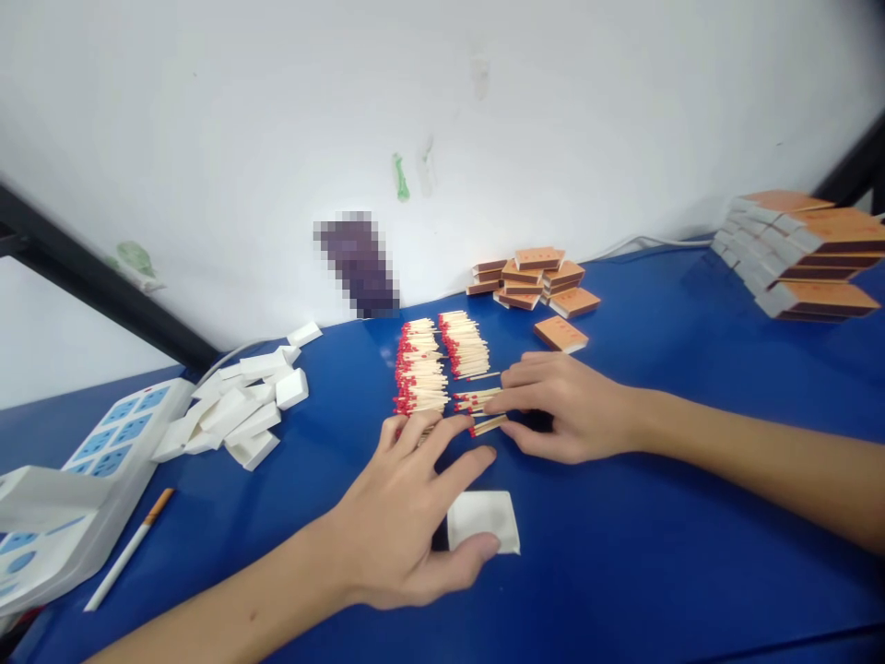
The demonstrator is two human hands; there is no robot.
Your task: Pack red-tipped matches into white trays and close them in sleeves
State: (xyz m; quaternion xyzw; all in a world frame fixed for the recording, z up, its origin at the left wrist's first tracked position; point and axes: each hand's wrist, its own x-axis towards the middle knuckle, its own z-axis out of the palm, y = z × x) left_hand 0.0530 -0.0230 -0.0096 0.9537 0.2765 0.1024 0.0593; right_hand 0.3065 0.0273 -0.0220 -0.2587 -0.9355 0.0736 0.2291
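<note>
While both hands work close together over the tabletop, the step in hand is judged to be the separating and gathering of a small batch of loose matches. The batch lies at the near end of the right-hand row of matches, heads pointing left and sticks not fully aligned.

The right hand is at this batch, its thumb and index finger curved around the stick ends with a narrow gap between them; whether any match is actually pinched cannot be told. The left hand is spread wide with no grip visible. Some of its fingers reach the near end of the left-hand row of matches, and its thumb lies over the near edge of a white tray; contact there cannot be confirmed.

The next move is judged to call for squaring the sticks and a light, even pinch, since a loose hold could let thin matches slip or fan out. A heap of white trays lies to the left, and orange matchbox sleeves lie beyond the right hand.
</note>
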